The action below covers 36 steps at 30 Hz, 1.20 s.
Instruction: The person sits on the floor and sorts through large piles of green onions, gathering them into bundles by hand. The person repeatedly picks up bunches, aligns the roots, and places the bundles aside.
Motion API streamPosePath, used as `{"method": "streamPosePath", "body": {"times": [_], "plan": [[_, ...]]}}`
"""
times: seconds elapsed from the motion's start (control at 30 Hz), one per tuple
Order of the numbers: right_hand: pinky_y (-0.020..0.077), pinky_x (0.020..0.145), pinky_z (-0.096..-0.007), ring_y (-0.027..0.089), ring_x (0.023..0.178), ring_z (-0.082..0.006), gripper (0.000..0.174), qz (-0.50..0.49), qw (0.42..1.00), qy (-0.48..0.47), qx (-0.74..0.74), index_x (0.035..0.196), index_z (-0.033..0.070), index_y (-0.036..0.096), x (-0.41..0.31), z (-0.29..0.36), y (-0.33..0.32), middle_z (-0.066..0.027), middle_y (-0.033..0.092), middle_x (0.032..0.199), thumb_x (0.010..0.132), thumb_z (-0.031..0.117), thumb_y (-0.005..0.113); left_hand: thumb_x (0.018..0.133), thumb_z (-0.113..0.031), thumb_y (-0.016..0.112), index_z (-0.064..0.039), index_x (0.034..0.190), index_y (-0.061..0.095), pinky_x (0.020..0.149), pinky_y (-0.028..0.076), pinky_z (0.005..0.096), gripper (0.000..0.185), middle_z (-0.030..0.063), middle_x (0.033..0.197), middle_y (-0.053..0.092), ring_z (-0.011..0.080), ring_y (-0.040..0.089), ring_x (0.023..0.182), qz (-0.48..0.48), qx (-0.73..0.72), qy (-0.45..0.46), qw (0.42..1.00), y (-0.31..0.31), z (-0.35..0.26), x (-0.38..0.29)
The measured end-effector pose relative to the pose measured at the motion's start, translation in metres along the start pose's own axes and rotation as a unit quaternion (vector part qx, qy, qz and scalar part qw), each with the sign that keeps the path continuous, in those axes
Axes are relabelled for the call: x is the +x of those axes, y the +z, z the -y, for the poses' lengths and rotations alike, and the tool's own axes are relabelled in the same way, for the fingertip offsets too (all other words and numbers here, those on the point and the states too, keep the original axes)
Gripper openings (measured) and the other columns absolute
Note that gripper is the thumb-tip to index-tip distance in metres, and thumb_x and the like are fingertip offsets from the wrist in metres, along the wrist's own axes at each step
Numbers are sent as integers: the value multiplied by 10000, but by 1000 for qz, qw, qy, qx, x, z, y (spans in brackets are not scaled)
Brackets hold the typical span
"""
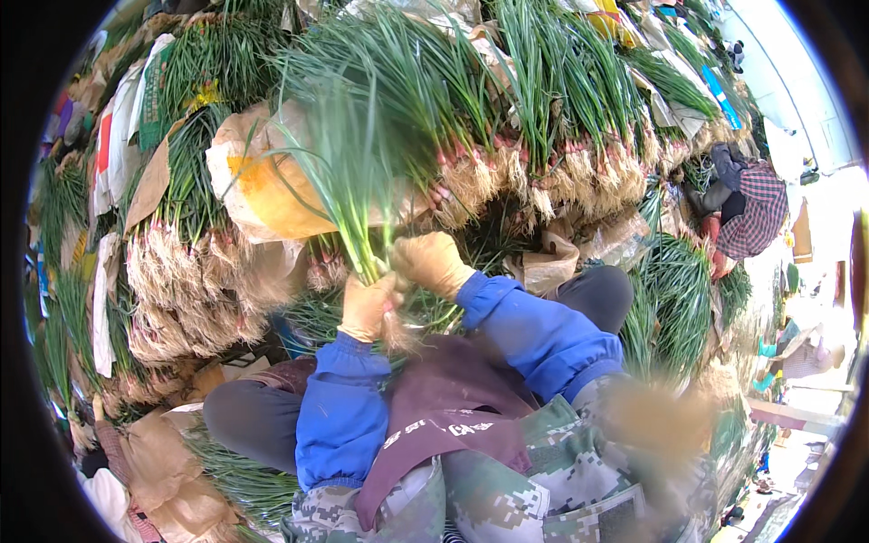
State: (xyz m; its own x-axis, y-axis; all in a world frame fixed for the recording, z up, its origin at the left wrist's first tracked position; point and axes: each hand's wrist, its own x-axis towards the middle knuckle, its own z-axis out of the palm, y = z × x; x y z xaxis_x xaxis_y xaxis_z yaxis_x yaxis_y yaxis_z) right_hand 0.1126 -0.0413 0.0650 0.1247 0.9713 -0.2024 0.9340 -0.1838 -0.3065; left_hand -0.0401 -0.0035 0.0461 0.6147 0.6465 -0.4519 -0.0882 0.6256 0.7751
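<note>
My left hand (366,309), in a pale orange glove, is closed around the lower stems of a bunch of green onions (363,248). The reddish bases and pale roots of the bunch poke out below the fist, and its leaves fan upward, blurred. My right hand (431,261), gloved alike, is curled right beside the bunch. A single stem rises by its fingers, but whether they grip it is hidden. Under both hands, loose green leaves (441,315) lie in front of my dark apron (448,387).
Rooted onion bundles (183,271) are piled at left, with more bundles (570,163) in a row ahead. A tan and yellow paper sack (271,183) lies just beyond my hands. Crumpled brown paper (550,261) is near my right knee. Another person (753,203) sits at right.
</note>
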Motion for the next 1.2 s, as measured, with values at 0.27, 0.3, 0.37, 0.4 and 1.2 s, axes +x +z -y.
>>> {"method": "streamPosePath", "body": {"times": [0.27,0.3,0.37,0.4,1.2], "plan": [[500,728,-422,617,812,-305,362,-30,977,157,140,970,39,595,33,-69,34,-154,638,884,757,326,651,850,-174,670,-40,1095,620,494,475,183,284,68,819,675,90,599,595,-80,19,-2,997,-48,-42,11],[499,716,-421,608,796,-306,377,-137,956,230,115,993,54,577,43,-75,29,-156,621,894,747,325,672,840,-170,682,-19,1091,616,533,514,208,300,76,849,675,107,614,625,-91,-47,12,995,-55,-26,21],[492,633,-434,607,733,-326,354,-235,955,155,-94,1013,78,536,57,-109,67,-156,574,936,736,250,675,828,-92,677,-23,1110,574,561,541,252,308,116,877,670,149,633,650,-51,-114,-74,989,-60,-12,27],[490,636,-444,607,745,-329,347,-210,960,164,-91,1028,77,528,60,-109,64,-162,574,932,757,250,662,829,-86,674,-24,1113,571,572,546,261,309,120,883,671,150,636,654,-33,-132,-65,989,-59,-8,24],[535,656,-397,670,751,-282,260,89,994,64,-29,866,77,668,13,-39,77,-123,663,749,845,309,553,827,-146,655,-58,805,597,397,384,167,107,43,646,605,64,522,474,-22,-12,50,998,7,-29,-31]]}}
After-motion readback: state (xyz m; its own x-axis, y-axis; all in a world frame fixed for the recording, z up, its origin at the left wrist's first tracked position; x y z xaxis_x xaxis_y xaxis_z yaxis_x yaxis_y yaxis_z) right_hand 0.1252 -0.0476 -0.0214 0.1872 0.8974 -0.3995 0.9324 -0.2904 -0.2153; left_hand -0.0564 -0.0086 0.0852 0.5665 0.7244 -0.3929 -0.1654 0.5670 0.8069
